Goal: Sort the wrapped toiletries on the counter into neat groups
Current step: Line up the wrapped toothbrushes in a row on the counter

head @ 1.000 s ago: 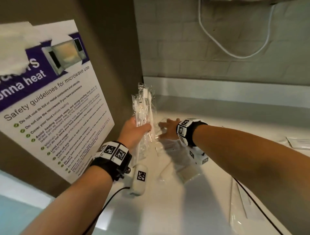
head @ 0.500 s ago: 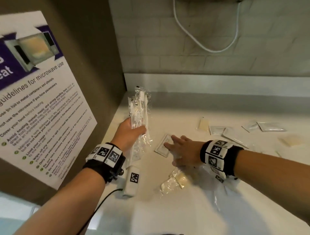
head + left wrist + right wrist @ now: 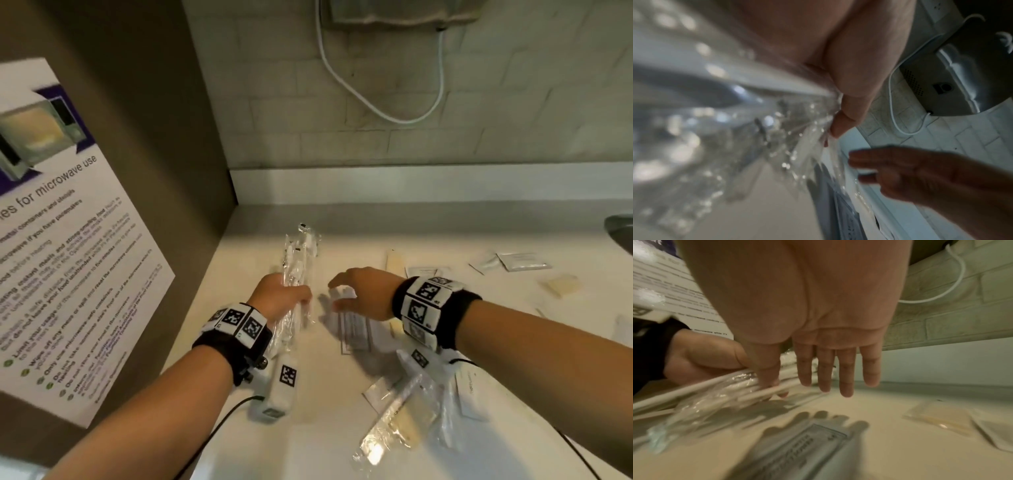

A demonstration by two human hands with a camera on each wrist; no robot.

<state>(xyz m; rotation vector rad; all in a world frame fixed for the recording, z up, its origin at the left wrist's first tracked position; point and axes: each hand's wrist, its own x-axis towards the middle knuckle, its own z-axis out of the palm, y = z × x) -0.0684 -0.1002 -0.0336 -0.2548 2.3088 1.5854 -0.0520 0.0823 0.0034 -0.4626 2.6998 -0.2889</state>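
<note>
Sorting is partly done; left hand (image 3: 278, 297) clamps a bundle of wrapped toothbrushes (image 3: 297, 270) near the table's (image 3: 318, 438) left edge; right hand (image 3: 363, 294) hovers spread and empty over a flat sachet (image 3: 354, 330); loose packets (image 3: 524, 262) remain scattered toward the right edge.

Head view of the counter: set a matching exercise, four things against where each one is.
Things:
1. bundle of wrapped toothbrushes
2. printed flat sachet
3. microwave poster
4. white cable

Places:
A. hanging on the tiled wall
B. gripped in the left hand
C. on the side panel at left
D. on the counter under the open right hand

Pairs: 1-B, 2-D, 3-C, 4-A
</note>
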